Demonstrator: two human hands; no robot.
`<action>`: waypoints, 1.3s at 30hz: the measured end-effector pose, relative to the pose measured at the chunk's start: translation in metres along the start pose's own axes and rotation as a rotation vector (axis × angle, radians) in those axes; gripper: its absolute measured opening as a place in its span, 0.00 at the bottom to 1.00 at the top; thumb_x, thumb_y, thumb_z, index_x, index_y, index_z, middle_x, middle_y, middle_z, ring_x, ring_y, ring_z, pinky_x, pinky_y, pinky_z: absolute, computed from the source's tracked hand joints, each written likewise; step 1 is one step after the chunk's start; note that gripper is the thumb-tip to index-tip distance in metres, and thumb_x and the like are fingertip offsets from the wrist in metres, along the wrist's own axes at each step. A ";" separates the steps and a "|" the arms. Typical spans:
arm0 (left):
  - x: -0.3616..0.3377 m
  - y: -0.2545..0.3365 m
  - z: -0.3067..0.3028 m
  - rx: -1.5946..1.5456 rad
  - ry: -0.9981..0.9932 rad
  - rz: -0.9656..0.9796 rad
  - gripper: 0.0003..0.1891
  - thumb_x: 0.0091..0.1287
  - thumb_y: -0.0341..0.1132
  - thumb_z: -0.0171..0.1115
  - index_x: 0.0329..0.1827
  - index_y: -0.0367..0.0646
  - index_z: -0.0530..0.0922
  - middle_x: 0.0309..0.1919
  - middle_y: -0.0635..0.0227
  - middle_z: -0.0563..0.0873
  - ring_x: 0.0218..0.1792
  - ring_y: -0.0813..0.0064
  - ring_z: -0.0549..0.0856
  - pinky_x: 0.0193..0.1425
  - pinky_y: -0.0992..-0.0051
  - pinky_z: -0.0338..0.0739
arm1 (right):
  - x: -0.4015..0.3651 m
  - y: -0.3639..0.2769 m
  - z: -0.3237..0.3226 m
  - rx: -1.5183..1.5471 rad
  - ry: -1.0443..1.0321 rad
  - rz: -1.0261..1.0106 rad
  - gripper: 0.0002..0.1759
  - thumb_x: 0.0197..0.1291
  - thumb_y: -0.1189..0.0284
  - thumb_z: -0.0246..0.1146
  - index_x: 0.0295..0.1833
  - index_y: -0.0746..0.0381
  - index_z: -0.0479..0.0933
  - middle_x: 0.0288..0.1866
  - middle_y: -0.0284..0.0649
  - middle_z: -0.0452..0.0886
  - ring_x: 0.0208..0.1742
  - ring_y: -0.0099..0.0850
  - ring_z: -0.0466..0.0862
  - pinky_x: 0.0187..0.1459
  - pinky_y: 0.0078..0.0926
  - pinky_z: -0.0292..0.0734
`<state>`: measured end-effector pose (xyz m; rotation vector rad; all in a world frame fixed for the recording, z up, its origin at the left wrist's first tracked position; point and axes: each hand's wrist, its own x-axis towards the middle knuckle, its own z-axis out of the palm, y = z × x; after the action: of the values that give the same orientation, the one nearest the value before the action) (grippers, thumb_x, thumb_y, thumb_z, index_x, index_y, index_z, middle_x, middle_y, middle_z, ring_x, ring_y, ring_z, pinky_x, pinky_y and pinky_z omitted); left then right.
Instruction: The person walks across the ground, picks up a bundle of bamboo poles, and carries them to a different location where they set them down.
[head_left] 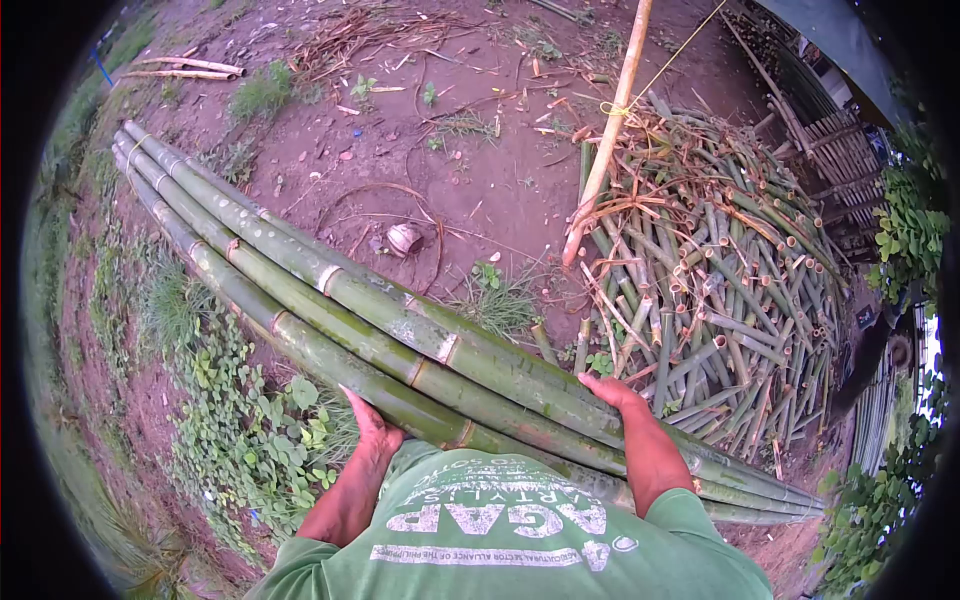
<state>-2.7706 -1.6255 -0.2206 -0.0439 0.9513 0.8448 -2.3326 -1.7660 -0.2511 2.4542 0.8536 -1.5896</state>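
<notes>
A bundle of long, thick green bamboo poles (418, 374) lies across the front of my body, running from the upper left to the lower right. Pale rings mark the joints along the poles. My left hand (374, 428) grips the near side of the bundle, its thumb up against the nearest pole and its other fingers mostly hidden. Over the far pole reaches my right hand (612, 393), with its fingers curled at the far edge. My green shirt (490, 510) presses close to the bamboo and covers part of its near side.
A large heap of short cut bamboo pieces (715, 290) stands at the right, beside a slanted pole (610, 130) with a yellow cord tied on. Low leafy plants (240, 430) grow at the left. Dry scraps (370, 35) litter the bare soil (480, 180) ahead.
</notes>
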 end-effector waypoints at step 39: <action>0.252 0.176 0.459 0.215 -0.366 -0.282 0.54 0.51 0.82 0.37 0.73 0.48 0.57 0.71 0.59 0.62 0.69 0.53 0.63 0.71 0.47 0.55 | 0.008 -0.197 -0.334 0.290 0.120 0.268 0.56 0.48 0.26 0.44 0.64 0.66 0.69 0.69 0.52 0.66 0.70 0.43 0.65 0.69 0.37 0.56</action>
<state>-2.4909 -1.1733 -0.0712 0.1545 0.6659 0.4651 -2.1576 -1.4745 -0.0652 2.7397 0.3008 -1.5746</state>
